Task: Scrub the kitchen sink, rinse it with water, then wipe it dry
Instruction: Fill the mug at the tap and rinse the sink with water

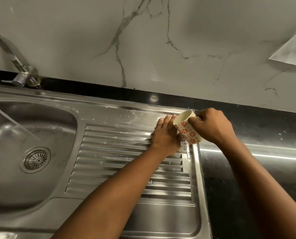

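Fingers [203, 115] of right hand [212, 125] wrap mug [187, 129], tips hidden.

The shiny steel kitchen sink [45, 116] had a deep bowl on the left, with a round metal drain [35, 159] at its bottom. Its ridged draining side [123, 169] lay to the right, wet, with white soapy spots near the back. The cream cup with red flowers [187, 129] was tipped over above the far right corner of that side, its mouth facing back and left, and the right hand [211, 125] gripped it.
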Tool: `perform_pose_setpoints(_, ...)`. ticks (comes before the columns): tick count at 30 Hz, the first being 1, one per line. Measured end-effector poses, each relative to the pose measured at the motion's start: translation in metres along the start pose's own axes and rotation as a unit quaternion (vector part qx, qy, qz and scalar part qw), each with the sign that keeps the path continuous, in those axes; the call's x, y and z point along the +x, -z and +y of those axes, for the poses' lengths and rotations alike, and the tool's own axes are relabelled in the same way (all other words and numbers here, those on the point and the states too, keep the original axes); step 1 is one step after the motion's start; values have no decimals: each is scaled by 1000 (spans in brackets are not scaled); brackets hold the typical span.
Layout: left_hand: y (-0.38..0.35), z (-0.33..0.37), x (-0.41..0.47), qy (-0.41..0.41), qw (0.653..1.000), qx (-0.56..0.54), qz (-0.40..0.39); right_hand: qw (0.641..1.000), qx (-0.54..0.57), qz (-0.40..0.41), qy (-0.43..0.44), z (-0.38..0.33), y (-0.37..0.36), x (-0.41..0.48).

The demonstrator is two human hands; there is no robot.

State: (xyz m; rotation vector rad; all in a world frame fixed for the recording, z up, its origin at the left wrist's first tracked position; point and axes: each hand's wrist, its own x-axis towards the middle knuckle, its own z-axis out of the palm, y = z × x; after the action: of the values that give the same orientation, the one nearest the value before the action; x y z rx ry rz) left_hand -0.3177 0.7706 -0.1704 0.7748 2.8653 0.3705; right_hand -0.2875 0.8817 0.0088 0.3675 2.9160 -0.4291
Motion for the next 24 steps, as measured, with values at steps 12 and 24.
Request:
perform_pose_setpoints(12, 14, -64, -65, 225, 973, -37, 39, 991, 70, -42, 105, -40, -10, 10)
perform_pose_setpoints(24, 10, -13, -14, -27, 999, 33, -33, 995, 90, -37, 8, 8, 7, 0)
